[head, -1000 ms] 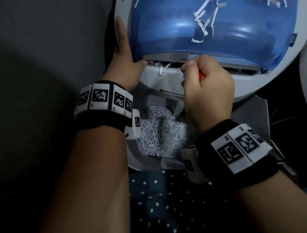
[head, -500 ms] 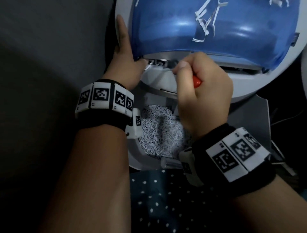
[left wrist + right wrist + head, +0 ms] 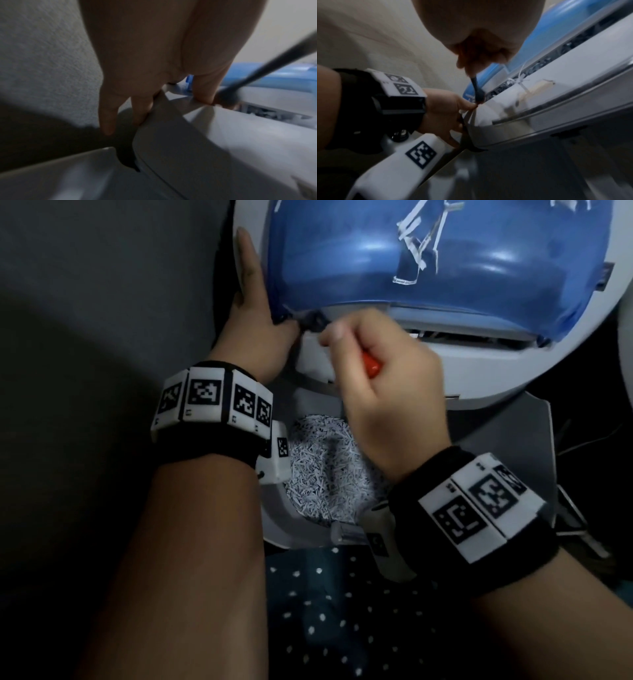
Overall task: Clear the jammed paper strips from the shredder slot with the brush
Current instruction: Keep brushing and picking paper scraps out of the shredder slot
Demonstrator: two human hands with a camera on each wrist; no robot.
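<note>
The shredder head (image 3: 513,371) is white-grey with a blue translucent cover (image 3: 479,251); its slot (image 3: 479,335) runs below the cover's edge. My right hand (image 3: 387,392) grips the orange-handled brush (image 3: 371,366). The dark brush head (image 3: 313,321) sits at the slot's left end, next to my left thumb. My left hand (image 3: 253,313) presses straight fingers against the head's left side, thumb on its front. In the right wrist view thin white strips (image 3: 521,79) stick out of the slot (image 3: 539,65) just right of the brush (image 3: 476,89). Loose strips (image 3: 421,244) cling to the cover.
Below the head, an open bin (image 3: 277,508) holds a heap of shredded paper (image 3: 325,467). A dark dotted fabric (image 3: 342,611) lies under my wrists. A plain grey surface (image 3: 102,285) fills the left; cables lie at the far right.
My right hand has swept the brush leftward along the slot until its head reaches my left thumb. The left hand has stayed in place.
</note>
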